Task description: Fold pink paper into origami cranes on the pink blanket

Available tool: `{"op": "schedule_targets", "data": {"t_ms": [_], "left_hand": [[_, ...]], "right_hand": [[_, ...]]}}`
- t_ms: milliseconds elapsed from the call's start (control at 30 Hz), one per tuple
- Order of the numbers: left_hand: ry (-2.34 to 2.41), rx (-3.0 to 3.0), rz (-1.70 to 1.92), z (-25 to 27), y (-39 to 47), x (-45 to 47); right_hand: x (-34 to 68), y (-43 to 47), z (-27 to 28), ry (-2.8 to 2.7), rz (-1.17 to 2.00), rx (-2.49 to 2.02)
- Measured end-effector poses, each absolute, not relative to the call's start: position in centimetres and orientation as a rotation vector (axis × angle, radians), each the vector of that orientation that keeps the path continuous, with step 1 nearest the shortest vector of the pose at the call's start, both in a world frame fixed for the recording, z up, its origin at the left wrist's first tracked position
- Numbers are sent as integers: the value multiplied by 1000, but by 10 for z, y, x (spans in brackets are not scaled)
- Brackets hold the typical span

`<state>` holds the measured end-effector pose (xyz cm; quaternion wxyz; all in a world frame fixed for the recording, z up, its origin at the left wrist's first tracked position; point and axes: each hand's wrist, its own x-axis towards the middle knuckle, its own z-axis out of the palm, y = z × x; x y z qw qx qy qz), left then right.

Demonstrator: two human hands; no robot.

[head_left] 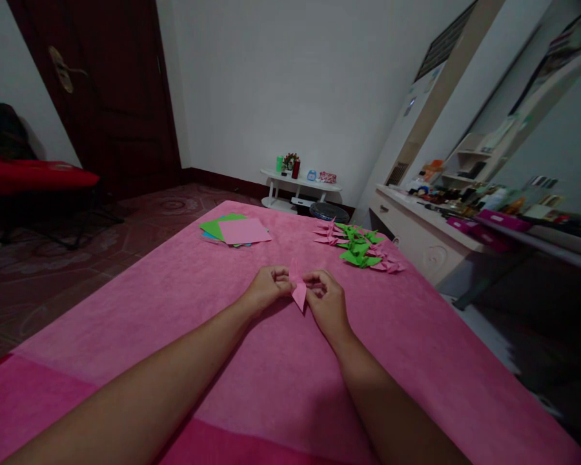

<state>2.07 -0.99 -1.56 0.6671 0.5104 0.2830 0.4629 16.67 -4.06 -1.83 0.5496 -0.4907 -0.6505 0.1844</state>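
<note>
Two hands [270, 286] pinch pink paper [299, 295], open cloth [164, 297] reaching both side edges [120, 278].

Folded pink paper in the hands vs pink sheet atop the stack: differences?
The folded pink paper is narrow and pointed; the pink sheet is flat and four-cornered.
The left hand and right hand hold the folded pink paper; the pink sheet lies untouched on the stack.
Both are pink.

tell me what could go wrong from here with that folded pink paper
The folded pink paper is held between the left hand and right hand, so uneven pulling might tear or miscrease it. If dropped, it could be harder to spot, since the cloth beneath is pink too.
</note>
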Motion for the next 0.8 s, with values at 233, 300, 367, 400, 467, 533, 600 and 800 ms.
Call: {"op": "schedule_targets", "data": {"t_ms": [233, 300, 367, 400, 467, 533, 600, 800], "left_hand": [[654, 1251, 1051, -12, -12, 21], [693, 1309, 1056, -15, -11, 22], [704, 1358, 1061, -18, -9, 23], [698, 1378, 1062, -19, -8, 24], [678, 1415, 1061, -21, -7, 24], [672, 1450, 1067, -22, -7, 24], [677, 1471, 1085, -21, -7, 25], [663, 1305, 1094, -20, -8, 25]], "right_hand": [[174, -35, -22, -1319, 818, -1125], [175, -35, -21, -1259, 941, -1110], [175, -35, -19, -1267, 972, -1111], [175, -36, -18, -1296, 958, -1111], [174, -36, -16, -1367, 908, -1115], [173, -37, -15, -1408, 864, -1122], [172, -37, -14, -1404, 855, -1125], [173, -35, -16, -1351, 855, -1129]]}}
